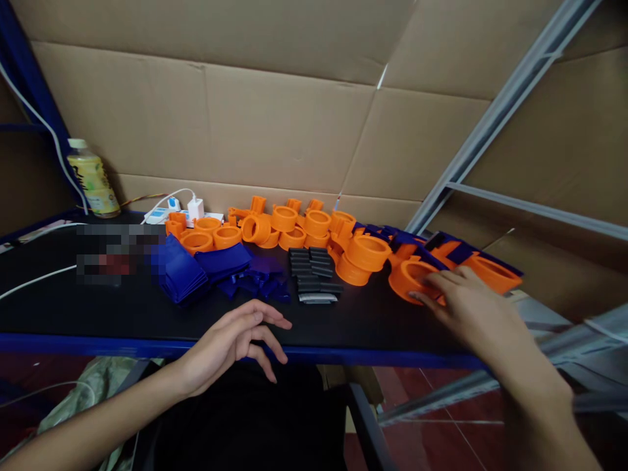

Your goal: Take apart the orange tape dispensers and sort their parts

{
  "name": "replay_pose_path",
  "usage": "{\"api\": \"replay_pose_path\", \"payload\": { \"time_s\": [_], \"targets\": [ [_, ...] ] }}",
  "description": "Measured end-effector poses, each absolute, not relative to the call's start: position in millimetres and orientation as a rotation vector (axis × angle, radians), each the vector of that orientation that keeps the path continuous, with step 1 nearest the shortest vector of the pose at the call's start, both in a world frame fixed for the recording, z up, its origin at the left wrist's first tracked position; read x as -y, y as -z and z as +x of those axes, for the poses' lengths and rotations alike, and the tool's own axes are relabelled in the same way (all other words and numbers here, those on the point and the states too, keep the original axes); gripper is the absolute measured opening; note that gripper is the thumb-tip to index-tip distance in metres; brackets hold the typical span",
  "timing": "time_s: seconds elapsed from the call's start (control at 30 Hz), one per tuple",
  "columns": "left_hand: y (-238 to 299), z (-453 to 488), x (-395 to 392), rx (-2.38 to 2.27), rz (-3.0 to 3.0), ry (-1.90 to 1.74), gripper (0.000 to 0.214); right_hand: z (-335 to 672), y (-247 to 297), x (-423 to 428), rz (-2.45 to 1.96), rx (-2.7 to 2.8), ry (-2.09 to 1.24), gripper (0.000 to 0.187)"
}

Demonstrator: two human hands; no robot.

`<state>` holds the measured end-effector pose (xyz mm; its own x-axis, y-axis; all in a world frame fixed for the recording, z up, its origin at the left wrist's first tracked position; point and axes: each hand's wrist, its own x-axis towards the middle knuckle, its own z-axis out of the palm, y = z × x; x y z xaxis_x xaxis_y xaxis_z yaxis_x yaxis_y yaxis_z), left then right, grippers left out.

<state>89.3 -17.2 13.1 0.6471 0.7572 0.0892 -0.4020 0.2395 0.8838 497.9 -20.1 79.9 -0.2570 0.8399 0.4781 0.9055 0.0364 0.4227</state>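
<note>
My left hand (240, 337) hangs over the table's front edge, holding nothing, its fingers bent and spread apart. At the right end of the table, my right hand (464, 304) has its thumb and fingers closed on the near rim of an orange plastic ring (403, 282). That ring rests among other orange rings and dark blue pieces, partly covered by the hand. Beside it, two stacked orange rings (364, 254) stand to the left. Several short black bars (310, 263) lie in the middle, with a grey-white one at the front. Folded dark blue sheets (184, 271) are further left.
More orange ringed parts (284, 219) line the back near a power strip (159, 214) with a white charger (195, 209). A yellow-labelled bottle (94, 180) stands back left. Cardboard (294, 124) walls the back; a metal frame (483, 121) slants at right.
</note>
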Motion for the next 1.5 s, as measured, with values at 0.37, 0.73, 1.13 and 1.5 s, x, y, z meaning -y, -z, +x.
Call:
{"api": "replay_pose_path", "payload": {
  "time_s": [0.37, 0.73, 1.13, 1.5],
  "targets": [
    [-14.1, 87.4, 19.5, -0.245, 1.075, -0.886, 0.051, 393.2, -96.4, 78.7, -1.010, 2.357, 0.761, 0.022],
    [-25.5, 86.7, 35.1, -0.527, 0.913, -1.095, 0.030, 298.6, -88.0, 59.3, -0.775, 2.281, 0.291, 0.039],
    [-20.0, 88.2, 37.9, -0.816, 1.073, -1.052, 0.036, 283.2, -56.0, 53.6, -0.897, 2.475, 0.734, 0.029],
    [-20.6, 89.8, 47.1, -0.716, 0.976, -1.085, 0.027, 278.4, -82.0, 52.3, -0.815, 2.562, 0.871, 0.034]
  ]
}}
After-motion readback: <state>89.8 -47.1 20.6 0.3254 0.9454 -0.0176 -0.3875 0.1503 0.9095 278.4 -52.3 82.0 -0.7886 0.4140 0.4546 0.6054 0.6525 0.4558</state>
